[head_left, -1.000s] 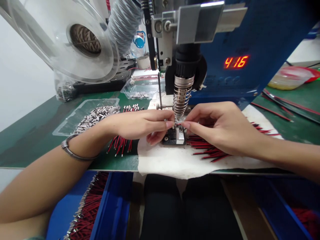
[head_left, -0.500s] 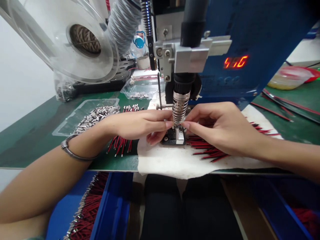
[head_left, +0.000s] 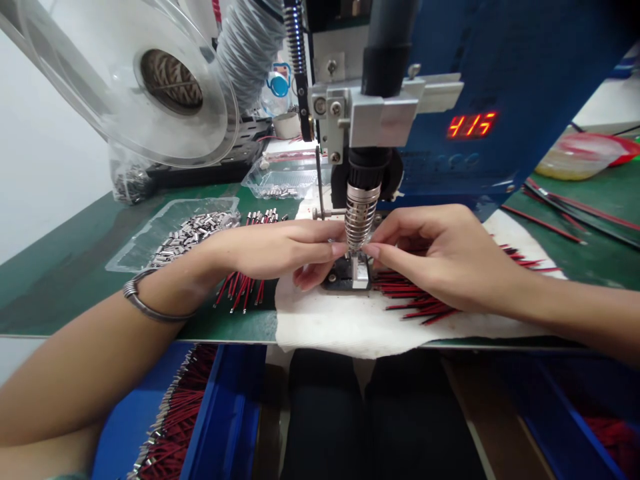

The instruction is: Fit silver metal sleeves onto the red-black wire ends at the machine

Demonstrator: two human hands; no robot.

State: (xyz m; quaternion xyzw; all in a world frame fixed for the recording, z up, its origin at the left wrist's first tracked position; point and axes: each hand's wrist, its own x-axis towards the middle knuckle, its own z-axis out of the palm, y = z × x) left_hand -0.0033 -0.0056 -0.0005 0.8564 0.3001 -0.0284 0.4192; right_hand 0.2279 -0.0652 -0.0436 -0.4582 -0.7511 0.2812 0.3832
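Observation:
In the head view, both hands meet at the spring-wrapped tip of a soldering iron [head_left: 361,213] that points down from a bench machine. My left hand [head_left: 285,250] comes in from the left, thumb and forefinger pinched together beside the tip; what they hold is too small to make out. From the other side my right hand [head_left: 440,253] pinches close to the same spot, and its held piece is hidden too. Just below the fingertips sits a small black and metal fixture [head_left: 359,275]. Red and black wires [head_left: 410,290] lie beneath my right hand on a white cloth [head_left: 335,327].
A clear tray of metal connectors [head_left: 193,237] stands left, near wires with metal ends [head_left: 245,287]. The blue machine housing [head_left: 450,60] has a lit red display [head_left: 471,125]. A clear fume hood [head_left: 125,100] hangs upper left. Blue bins [head_left: 223,407] sit below the table edge.
The hands hold the same pose at the iron's tip. Only the digits on the red display have changed, and the view has shifted very slightly.

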